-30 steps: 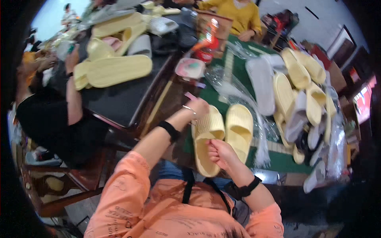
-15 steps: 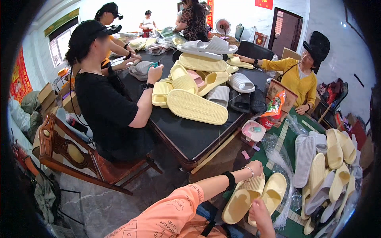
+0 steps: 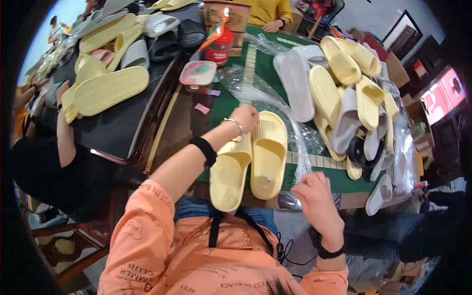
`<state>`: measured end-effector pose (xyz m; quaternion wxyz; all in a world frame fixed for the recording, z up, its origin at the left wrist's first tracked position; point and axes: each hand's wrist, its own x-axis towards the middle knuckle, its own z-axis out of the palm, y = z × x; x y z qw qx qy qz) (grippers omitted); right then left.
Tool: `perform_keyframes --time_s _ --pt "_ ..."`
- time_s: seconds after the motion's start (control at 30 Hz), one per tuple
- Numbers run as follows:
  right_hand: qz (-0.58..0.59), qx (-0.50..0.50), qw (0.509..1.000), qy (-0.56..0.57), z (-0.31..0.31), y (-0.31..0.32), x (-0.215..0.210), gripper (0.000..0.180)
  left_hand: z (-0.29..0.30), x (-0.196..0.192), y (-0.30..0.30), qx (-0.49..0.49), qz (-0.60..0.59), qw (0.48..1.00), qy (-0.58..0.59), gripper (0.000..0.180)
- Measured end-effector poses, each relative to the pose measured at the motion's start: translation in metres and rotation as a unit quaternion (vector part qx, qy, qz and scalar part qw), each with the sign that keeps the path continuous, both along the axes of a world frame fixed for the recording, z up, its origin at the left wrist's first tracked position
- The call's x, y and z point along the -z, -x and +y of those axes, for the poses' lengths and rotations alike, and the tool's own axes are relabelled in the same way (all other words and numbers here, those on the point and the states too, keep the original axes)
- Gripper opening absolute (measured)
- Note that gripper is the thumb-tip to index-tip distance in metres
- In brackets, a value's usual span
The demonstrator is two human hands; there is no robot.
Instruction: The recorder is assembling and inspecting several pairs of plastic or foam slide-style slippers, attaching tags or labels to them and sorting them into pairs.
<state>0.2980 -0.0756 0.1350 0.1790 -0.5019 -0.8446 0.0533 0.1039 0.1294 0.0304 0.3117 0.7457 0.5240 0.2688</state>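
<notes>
Two yellow slippers (image 3: 250,160) lying at the tabletop's (image 3: 223,105) near edge.
Left hand (image 3: 244,118) is gripping clear plastic wrap (image 3: 265,98); right hand (image 3: 314,194) is pinching its lower end.

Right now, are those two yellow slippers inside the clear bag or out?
Out: the yellow slippers lie bare on the table; the clear bag lies crumpled beyond them.

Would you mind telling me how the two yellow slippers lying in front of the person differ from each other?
The left slipper juts past the table edge; the right slipper lies fully on the table. The left hand rests at the left slipper's toe end, while the right slipper is untouched. Both are pale yellow, ribbed, side by side.
</notes>
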Motion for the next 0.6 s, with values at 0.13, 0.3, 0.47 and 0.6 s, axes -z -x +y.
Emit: perform_keyframes --time_s 0.13,0.3,0.47,0.6 --pt "0.079 -0.084 0.991 -0.061 0.005 0.022 0.015 0.019 -0.002 -0.024 -0.005 0.037 0.036 0.997 0.054 0.017" --pt "0.089 -0.059 0.993 -0.057 0.017 0.035 0.060 0.017 0.006 -0.020 -0.014 0.027 -0.007 0.997 0.069 0.016" --pt "0.129 0.010 0.989 0.065 0.052 0.027 0.096 0.023 0.015 -0.001 -0.019 0.040 -0.091 0.978 0.186 0.019" --pt "0.120 -0.017 0.991 0.061 0.075 0.036 0.097 0.024 0.015 -0.003 -0.018 0.036 -0.078 0.976 0.200 0.019"
